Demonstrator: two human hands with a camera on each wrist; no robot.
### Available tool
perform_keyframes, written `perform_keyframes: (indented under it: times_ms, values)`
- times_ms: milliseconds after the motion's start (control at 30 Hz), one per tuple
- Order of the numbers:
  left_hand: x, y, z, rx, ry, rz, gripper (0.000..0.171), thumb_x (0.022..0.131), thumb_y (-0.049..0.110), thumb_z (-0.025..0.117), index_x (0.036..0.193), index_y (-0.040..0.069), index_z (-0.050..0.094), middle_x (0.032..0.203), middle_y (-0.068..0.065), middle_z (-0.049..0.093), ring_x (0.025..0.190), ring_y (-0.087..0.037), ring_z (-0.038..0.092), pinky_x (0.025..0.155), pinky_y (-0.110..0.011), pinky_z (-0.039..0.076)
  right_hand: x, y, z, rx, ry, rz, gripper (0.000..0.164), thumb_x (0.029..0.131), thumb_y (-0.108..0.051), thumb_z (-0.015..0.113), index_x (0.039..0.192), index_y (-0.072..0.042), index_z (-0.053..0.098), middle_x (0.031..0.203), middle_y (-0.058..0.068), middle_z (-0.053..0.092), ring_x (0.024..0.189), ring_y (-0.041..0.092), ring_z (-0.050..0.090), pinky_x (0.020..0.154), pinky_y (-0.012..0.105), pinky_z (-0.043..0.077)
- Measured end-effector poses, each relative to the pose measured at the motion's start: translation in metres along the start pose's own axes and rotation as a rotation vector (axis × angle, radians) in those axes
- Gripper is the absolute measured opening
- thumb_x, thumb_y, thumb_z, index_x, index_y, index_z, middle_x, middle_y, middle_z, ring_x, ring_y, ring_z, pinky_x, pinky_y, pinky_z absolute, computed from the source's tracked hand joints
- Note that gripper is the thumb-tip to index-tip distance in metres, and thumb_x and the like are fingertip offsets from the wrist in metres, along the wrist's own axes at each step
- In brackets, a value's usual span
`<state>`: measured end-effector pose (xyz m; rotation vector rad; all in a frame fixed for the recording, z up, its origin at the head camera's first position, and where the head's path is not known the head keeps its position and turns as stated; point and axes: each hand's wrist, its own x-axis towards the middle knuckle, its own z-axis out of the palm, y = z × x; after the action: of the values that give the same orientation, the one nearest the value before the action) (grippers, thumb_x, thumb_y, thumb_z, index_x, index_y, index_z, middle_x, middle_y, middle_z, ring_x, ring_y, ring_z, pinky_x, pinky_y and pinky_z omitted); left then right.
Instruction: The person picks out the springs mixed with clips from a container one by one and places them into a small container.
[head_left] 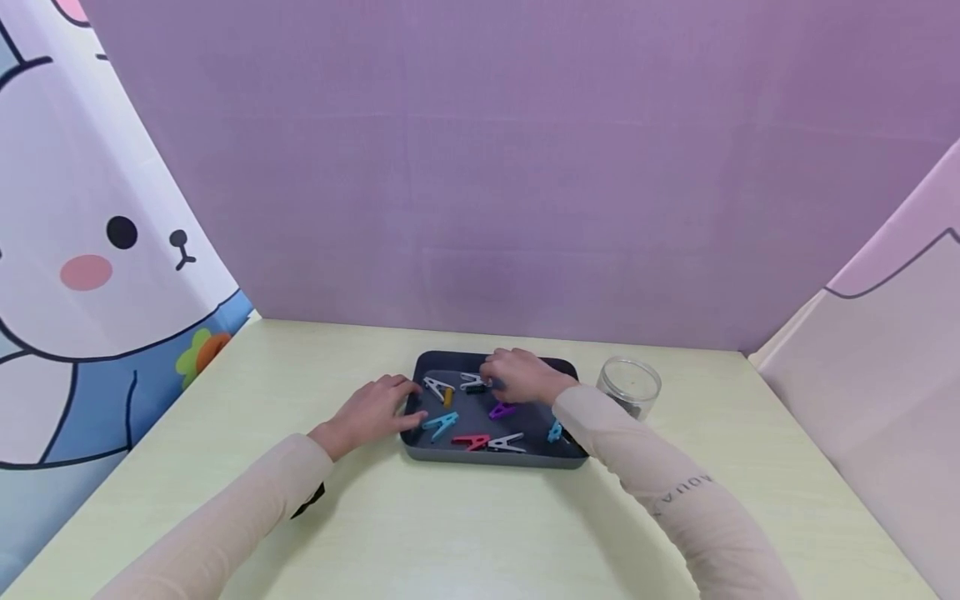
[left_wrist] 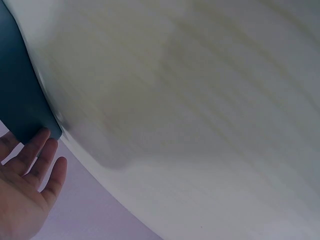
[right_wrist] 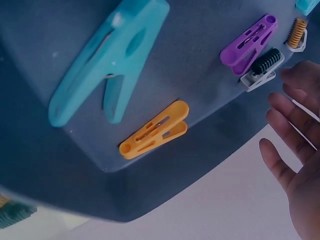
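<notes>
A dark grey tray [head_left: 495, 457] holds several loose clothespins. My left hand [head_left: 378, 410] rests at its left side, fingers spread and fingertips at the outer wall. Over the tray's far part reaches my right hand [head_left: 522, 377], its fingers loosely bent. Close by its fingertips is a white clothespin [right_wrist: 255, 81] with a dark green spring [right_wrist: 266, 61] lying on it. A purple clothespin [right_wrist: 250, 42] lies beside these. A gold spring [right_wrist: 296, 32] touches another white clothespin [head_left: 435, 387]. Away from that hand lie a yellow clothespin [right_wrist: 156, 131] and a large teal one [right_wrist: 107, 62].
A clear round jar [head_left: 628, 386] with dark contents stands just right of the tray. Nearer the front inside the tray are a red clothespin [head_left: 471, 442] and a pale one [head_left: 506, 443]. The purple backdrop [head_left: 487, 208] rises behind the table [head_left: 465, 533].
</notes>
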<state>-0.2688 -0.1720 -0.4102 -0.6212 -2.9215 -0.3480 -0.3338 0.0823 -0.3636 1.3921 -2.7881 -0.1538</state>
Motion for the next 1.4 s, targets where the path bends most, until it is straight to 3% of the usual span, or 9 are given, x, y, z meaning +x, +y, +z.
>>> perform_keyframes:
  times_ms: [533,1400]
  values:
    - [-0.002,0.000,-0.001,-0.010,-0.008,-0.008,0.048,0.082,0.049,0.060,0.111,0.011,0.061,0.113,-0.009,0.060,0.099,-0.025,0.057,0.087,-0.044,0.047,0.018,-0.002,0.015,0.028,-0.026,0.020,0.020,0.081,-0.020,0.068,0.100,-0.014,0.067,0.096,-0.002,0.063,0.091,0.014,0.055,0.081,0.034,0.047]
    - [-0.002,0.001,0.000,-0.021,-0.014,-0.013,0.048,0.081,0.049,0.060,0.112,0.011,0.061,0.113,-0.009,0.060,0.099,-0.024,0.056,0.087,-0.043,0.047,0.024,-0.003,0.024,0.059,-0.033,0.091,0.017,0.081,-0.018,0.067,0.098,-0.015,0.066,0.092,-0.003,0.062,0.082,0.012,0.052,0.078,0.031,0.047]
